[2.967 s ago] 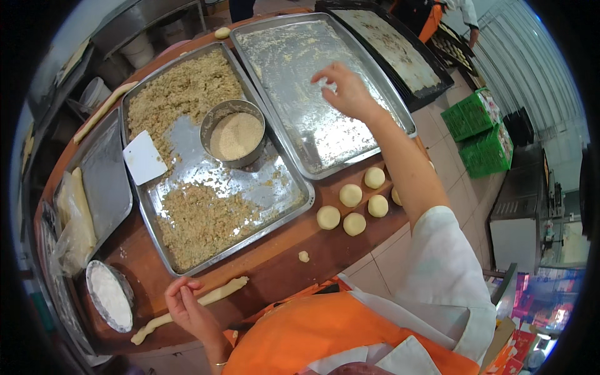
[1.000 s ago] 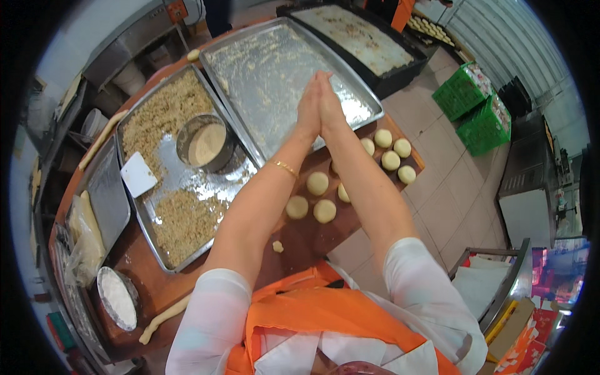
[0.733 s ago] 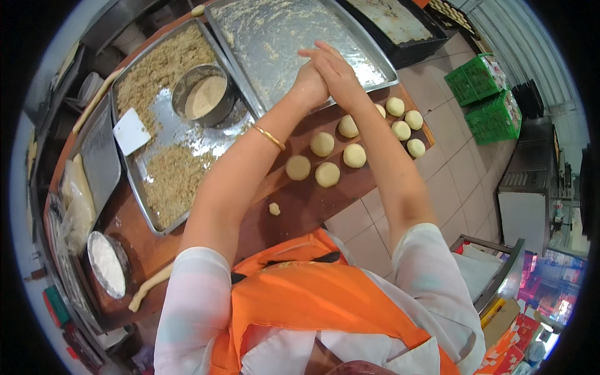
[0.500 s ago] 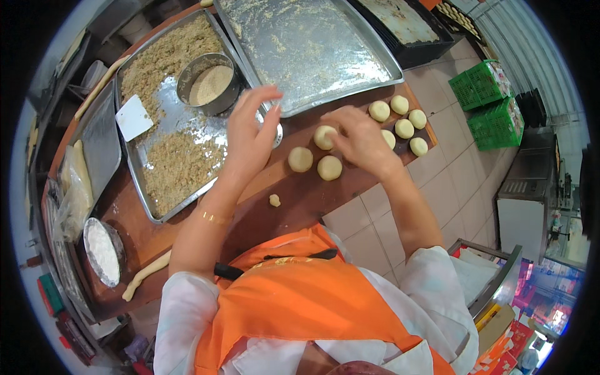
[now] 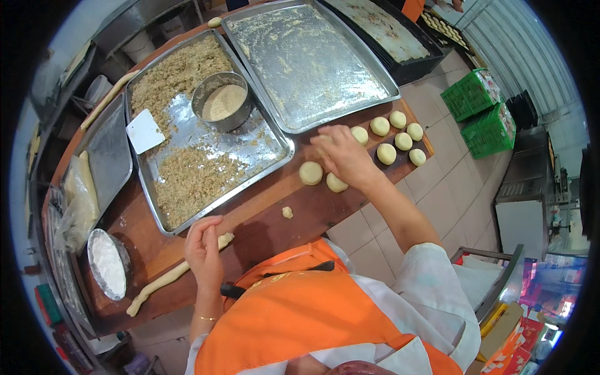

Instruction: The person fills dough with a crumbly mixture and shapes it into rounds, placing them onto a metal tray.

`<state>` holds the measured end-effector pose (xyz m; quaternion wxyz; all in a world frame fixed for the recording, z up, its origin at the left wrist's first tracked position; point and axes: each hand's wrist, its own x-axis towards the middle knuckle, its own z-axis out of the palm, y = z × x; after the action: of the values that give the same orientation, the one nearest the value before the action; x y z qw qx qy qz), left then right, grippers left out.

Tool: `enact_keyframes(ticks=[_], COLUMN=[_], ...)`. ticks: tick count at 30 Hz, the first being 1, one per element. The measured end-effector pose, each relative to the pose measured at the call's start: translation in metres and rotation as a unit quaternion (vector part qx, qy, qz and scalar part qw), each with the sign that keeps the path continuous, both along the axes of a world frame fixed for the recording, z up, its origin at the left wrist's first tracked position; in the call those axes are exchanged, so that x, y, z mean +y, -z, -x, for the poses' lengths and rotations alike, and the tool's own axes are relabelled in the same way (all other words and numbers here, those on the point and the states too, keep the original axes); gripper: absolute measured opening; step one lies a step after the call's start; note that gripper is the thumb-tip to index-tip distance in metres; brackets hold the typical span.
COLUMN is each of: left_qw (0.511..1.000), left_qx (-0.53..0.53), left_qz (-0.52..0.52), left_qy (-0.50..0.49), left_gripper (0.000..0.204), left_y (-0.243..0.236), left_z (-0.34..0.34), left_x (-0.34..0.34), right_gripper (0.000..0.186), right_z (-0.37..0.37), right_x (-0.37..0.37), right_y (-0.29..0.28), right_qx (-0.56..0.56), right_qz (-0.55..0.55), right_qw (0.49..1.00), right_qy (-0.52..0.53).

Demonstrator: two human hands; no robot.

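Note:
My left hand (image 5: 205,250) is by the near edge of the filling tray, over a rope of dough (image 5: 159,285) whose torn end sticks out beside the thumb. Its fingers are loosely bent, the thumb stands apart, and I see nothing in it. Over the wooden table (image 5: 262,244) my right hand (image 5: 340,156) reaches down with curled fingers around a dough ball, which they mostly hide. Two pale dough balls (image 5: 310,173) lie close under that hand. Farther right sit several more dough balls (image 5: 386,154). A small dough scrap (image 5: 287,212) lies between my hands.
The metal tray (image 5: 187,228) holds crumbly filling, a white scraper (image 5: 145,131) and a round metal ring (image 5: 236,119) with crumbs inside. Behind it is a second metal tray (image 5: 312,69) with residue. A bowl of flour (image 5: 107,265) stands left; green crates (image 5: 490,131) are on the tiled floor.
My left hand has dropped from over the tray's right edge to the dough rope. My right hand has shifted left onto a dough ball, uncovering another ball beside the group.

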<state>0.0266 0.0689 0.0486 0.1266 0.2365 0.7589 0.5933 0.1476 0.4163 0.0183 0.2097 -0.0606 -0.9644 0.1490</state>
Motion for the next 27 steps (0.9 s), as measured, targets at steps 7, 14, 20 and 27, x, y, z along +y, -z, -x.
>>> enact_keyframes(ticks=[7,14,20,27], left_qw=[1.0,0.998,0.997,0.998], left_qx=[-0.014,-0.021,-0.018,-0.019], left_qz=[-0.014,0.0,0.005,-0.006], left_qy=[-0.014,-0.058,-0.074,-0.067], left_gripper=[0.017,0.017,0.017,0.016], left_y=[0.006,0.016,0.022,0.017], left_z=[0.007,0.015,0.021,0.023], left_x=[-0.015,-0.032,-0.03,-0.025], right_gripper=[0.042,0.038,0.037,0.036], right_z=[0.089,0.138,0.148,0.126], right_x=[0.052,0.081,0.066,0.058], right_y=[-0.006,0.023,0.01,0.008], right_qx=[0.005,-0.084,-0.079,-0.145], right_qz=[0.105,0.079,0.099,0.068], right_qw=[0.992,0.99,0.992,0.987], right_qy=[0.066,0.086,0.032,-0.015])
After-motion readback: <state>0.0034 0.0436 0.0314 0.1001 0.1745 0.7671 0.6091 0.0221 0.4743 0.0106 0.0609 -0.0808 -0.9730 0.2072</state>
